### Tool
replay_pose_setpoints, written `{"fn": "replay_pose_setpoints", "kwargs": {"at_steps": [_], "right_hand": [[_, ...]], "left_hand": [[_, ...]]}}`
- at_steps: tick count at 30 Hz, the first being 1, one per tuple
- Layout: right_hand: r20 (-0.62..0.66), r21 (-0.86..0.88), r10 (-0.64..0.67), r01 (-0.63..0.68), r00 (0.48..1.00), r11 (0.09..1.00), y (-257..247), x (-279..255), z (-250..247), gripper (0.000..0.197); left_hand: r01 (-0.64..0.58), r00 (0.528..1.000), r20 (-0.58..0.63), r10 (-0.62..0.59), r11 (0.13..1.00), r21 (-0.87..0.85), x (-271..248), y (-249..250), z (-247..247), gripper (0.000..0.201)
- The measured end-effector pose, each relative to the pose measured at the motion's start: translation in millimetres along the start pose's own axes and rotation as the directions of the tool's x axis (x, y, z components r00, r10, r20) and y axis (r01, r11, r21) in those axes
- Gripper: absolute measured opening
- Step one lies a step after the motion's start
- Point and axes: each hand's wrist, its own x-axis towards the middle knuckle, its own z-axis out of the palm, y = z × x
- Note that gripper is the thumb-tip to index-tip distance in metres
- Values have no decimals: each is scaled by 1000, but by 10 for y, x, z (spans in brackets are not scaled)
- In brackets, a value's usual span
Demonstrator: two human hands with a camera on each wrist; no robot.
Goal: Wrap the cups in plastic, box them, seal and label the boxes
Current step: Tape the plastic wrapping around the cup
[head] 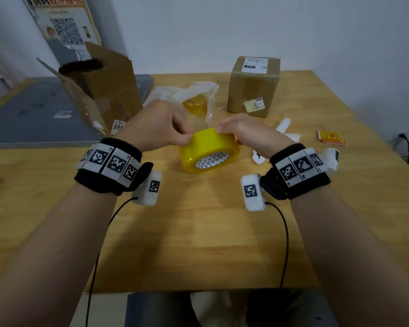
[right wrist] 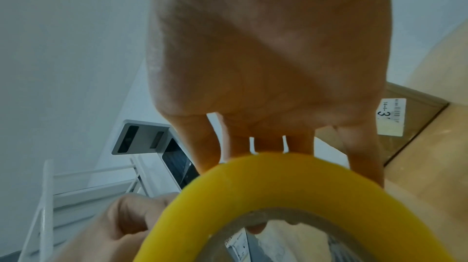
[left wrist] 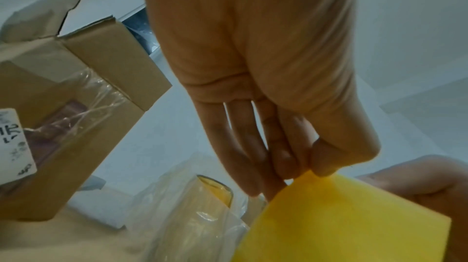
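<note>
While both hands work over the middle of the wooden bench (head: 198, 232), two cardboard boxes stand on it. At the far left, the open box (head: 106, 90) has its flaps up and a white sticker low on its front. Just right of it, the left hand (head: 156, 125) pinches the upper edge of one yellow roll of tape (head: 208, 149) between thumb and fingertips (left wrist: 286, 166); the left wrist view shows this pinch at the roll's rim. The roll stands on its edge, tilted, with its patterned white core facing the camera. Behind the hands, one amber glass cup (head: 195, 105) lies inside crumpled clear plastic (head: 198, 90), not yet boxed. The right hand (head: 241, 131) grips the roll from its right side: the fingers (right wrist: 200, 146) curl over the top of the outer band, and a fingertip shows inside the core in the right wrist view. Farther back and to the right stands the sealed box (head: 254, 87), taped shut, with one white label on top and one yellowish sticker on its front. Near the right hand lie some white paper scraps (head: 286, 128), and at the far right one small stack of red and yellow stickers (head: 332, 137).
</note>
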Motion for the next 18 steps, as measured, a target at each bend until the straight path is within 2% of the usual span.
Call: {"fn": "replay_pose_setpoints", "kwargs": {"at_steps": [6,10,12,14,18], "right_hand": [[19,29,14,-15,1000,999,35,34,-12,24],[51,21,-8,6,999,1000,17,48,-22,45],[65,24,-17,16,998,1000,31,66,-37,41],[65,41,-26,24,998,999,56,81,-46,29],[55,48,-29,26,998,999,81,82,-37,27]], "left_hand": [[29,1000,-7,-29,996,-82,-12,-12,61,18],[54,998,48,-50,994,-98,-17,72,85,13],[40,998,48,-38,998,-40,-11,112,90,13],[34,999,30,-33,999,-8,-8,134,83,13],[22,1000,11,-22,1000,-2,-16,123,63,19]]}}
